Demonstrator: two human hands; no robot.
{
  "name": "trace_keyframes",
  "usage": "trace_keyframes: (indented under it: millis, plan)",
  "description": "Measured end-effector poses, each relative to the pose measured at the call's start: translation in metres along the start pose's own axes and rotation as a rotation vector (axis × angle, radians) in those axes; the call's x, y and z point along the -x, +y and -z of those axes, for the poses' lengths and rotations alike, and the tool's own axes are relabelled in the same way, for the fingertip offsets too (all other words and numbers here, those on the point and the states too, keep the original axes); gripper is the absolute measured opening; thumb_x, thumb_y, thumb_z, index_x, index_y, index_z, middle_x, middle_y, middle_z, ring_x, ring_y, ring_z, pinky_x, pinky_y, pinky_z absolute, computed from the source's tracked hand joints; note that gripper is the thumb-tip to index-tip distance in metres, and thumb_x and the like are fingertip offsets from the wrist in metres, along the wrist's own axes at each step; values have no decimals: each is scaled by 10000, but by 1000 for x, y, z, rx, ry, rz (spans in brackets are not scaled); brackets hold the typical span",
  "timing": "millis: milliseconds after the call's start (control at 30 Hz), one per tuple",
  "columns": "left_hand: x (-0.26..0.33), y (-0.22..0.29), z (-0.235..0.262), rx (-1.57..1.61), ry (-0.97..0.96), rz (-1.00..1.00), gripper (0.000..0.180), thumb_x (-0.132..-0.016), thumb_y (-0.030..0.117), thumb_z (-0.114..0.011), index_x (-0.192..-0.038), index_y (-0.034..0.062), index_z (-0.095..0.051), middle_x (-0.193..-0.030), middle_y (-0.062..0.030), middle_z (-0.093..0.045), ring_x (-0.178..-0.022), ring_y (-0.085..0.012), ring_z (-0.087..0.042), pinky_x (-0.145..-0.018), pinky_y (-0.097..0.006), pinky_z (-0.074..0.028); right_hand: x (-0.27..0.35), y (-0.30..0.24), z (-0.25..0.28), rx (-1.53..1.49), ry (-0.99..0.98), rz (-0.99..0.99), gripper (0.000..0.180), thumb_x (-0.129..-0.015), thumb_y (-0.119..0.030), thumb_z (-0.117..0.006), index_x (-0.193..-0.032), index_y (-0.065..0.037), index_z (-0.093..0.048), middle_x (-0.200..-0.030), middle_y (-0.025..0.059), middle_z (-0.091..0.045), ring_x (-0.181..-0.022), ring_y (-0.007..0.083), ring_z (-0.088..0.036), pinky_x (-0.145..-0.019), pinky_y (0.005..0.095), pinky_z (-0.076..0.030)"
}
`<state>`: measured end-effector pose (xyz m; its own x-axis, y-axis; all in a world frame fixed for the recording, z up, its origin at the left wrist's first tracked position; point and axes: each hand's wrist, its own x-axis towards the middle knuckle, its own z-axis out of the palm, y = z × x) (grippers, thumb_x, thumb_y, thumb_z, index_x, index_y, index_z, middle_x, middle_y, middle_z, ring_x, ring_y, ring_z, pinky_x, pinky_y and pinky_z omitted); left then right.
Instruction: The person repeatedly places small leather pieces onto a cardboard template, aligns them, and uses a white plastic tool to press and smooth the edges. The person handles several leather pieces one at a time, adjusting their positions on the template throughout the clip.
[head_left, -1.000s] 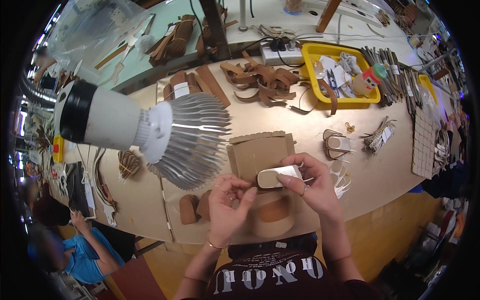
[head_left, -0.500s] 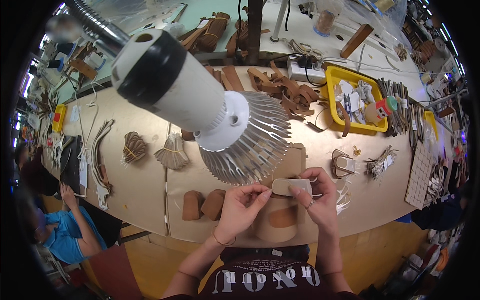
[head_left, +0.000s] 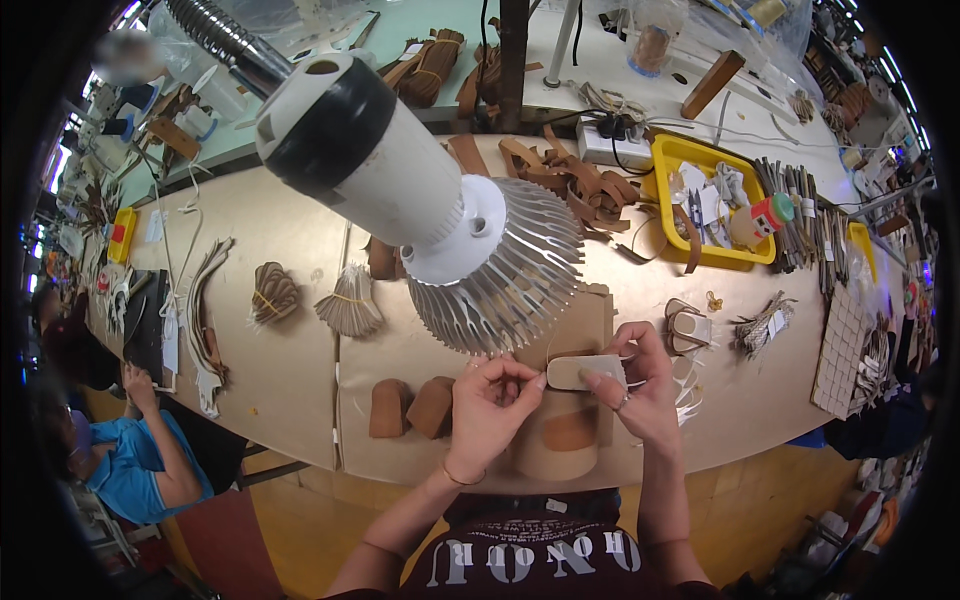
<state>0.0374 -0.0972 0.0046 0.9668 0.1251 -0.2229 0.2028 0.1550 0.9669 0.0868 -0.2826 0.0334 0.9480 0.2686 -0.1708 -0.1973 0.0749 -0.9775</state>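
Over our bench (head_left: 290, 395), the right hand (head_left: 646, 390) grips a pale piece (head_left: 567, 374), likely steadying it for the pinched left hand (head_left: 490, 408).

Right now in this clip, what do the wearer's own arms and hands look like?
Both hands are gloveless: the left hand has a thin gold-toned bracelet at its wrist, the right hand a ring on one finger. The forearms are bare, with no sleeves over them; the shirt is dark maroon with large white lettering.

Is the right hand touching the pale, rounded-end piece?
Touching: the head view shows the right hand holding the pale piece, thumb lying on its upper face.
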Motion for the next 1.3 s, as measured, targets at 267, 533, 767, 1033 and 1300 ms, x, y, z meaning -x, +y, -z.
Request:
trace_keyframes:
  millis: [267,533,767,1033,1300]
  plan:
    - [-6,-2,2,136,-24,19,53,-848,40,-712,-871,4,-682,-770,65,-563,-648,11,-420,-559,-148,-331,-2,-2,-2,7,-1,20,368,-814,13,-703,-1034,-77,-423,-859,44,-631,-757,72,-625,-606,187,-480]
    - [-6,9,5,112,-75,153,49,-842,-52,-673,-874,-23,-652,-1035,-16,-492,-861,-59,-511,-719,-197,-431,-2,1,-1,-36,-8,19,373,-805,2,-716,-1003,-89,-413,-868,8,-557,-780,52,-572,-637,185,-460]
    - [-7,8,5,114,-73,147,73,-832,-64,-676,-884,-22,-645,-1019,-17,-497,-837,-58,-504,-709,-196,-430,-1,4,1,-16,1,5,416,-793,49,-709,-1002,-107,-385,-871,15,-591,-814,67,-603,-699,206,-482]
    - [4,4,-7,26,63,-57,133,-830,-80,-652,-928,8,-637,-1087,-37,-466,-743,-38,-463,-633,-188,-414,-2,3,0,-5,0,-9,431,-776,58,-709,-970,-114,-365,-864,15,-572,-817,62,-572,-697,205,-464]
    - [3,-9,-1,-398,30,-424,187,-807,-71,-655,-938,51,-710,-1066,-55,-467,-712,-51,-475,-593,-195,-411,-1,2,0,-62,4,-33,424,-766,48,-717,-965,-109,-378,-890,7,-543,-837,59,-545,-721,211,-453]
